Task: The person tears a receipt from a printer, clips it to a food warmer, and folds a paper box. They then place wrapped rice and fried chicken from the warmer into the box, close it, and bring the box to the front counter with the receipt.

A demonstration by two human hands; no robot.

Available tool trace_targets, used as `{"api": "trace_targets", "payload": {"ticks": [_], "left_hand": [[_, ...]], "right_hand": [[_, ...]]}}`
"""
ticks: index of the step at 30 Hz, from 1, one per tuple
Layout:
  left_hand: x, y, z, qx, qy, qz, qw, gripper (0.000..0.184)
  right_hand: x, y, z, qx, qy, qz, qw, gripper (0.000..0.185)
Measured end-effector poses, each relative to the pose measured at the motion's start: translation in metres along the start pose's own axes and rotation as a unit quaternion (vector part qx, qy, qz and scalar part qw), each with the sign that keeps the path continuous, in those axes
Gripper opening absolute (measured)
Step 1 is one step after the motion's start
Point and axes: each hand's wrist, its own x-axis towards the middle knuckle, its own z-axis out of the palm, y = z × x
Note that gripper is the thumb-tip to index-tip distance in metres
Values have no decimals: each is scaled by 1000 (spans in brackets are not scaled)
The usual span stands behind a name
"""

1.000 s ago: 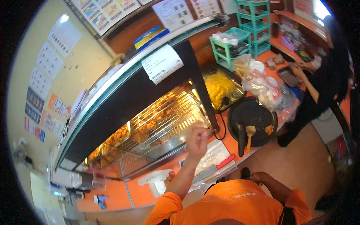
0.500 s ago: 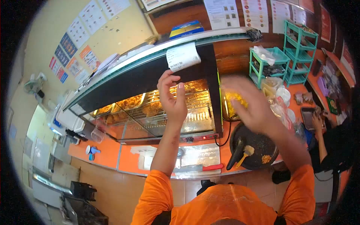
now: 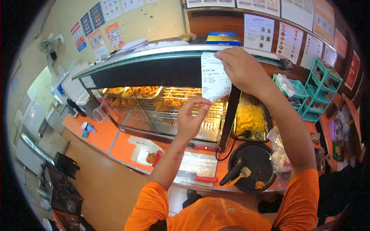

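Note:
A white printed receipt [image 3: 216,76] hangs from the top edge of the glass food warmer [image 3: 154,79]. My right hand [image 3: 241,69] pinches its upper right corner at the warmer's top edge. At the receipt's bottom corner, my left hand [image 3: 193,115] has thumb and index fingertip pressed together on the paper. Behind my left hand, fried pieces [image 3: 142,91] lie in trays and on a wire rack inside the lit warmer. Below it on the orange counter are an open white box [image 3: 139,154] with a fried piece and a knife with a red handle [image 3: 204,178].
A large black mortar [image 3: 252,165] holds a pestle and a yellow spatula. Beside it are a tray of yellow food [image 3: 250,121] and plastic bags [image 3: 279,154]. Green shelves [image 3: 322,90] stand at the right, near a partly visible person in dark clothes [image 3: 339,188].
My right hand has moved up and left to the receipt's top corner. My left hand has gone to its lower corner. The view has shifted, and the open box shows more fully.

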Motion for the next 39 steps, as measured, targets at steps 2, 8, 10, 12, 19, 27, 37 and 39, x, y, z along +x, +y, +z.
{"api": "trace_targets", "payload": {"ticks": [2,8,10,12,19,27,37,39], "left_hand": [[-11,-4,0,-60,27,-56,996,15],[-16,-3,8,-56,81,-33,995,16],[-14,-8,9,-73,84,-22,993,15],[-16,-10,11,-89,88,-17,992,15],[-12,-12,27,-153,149,25,977,13],[-17,-15,35,-179,198,-15,963,15],[-20,-18,40,-219,208,-43,952,16],[-20,-19,41,-217,208,-43,953,16]], "right_hand": [[-2,1,8,2,19,-10,1000,28],[-4,1,8,-10,19,1,1000,29],[-4,4,8,-16,19,-3,1000,30],[-5,2,8,-14,23,-2,1000,30],[-5,0,10,-28,28,-5,999,31],[-6,0,10,-39,29,-12,999,34],[-8,3,14,-46,41,-17,998,34],[-8,2,13,-43,39,-8,998,35]]}}
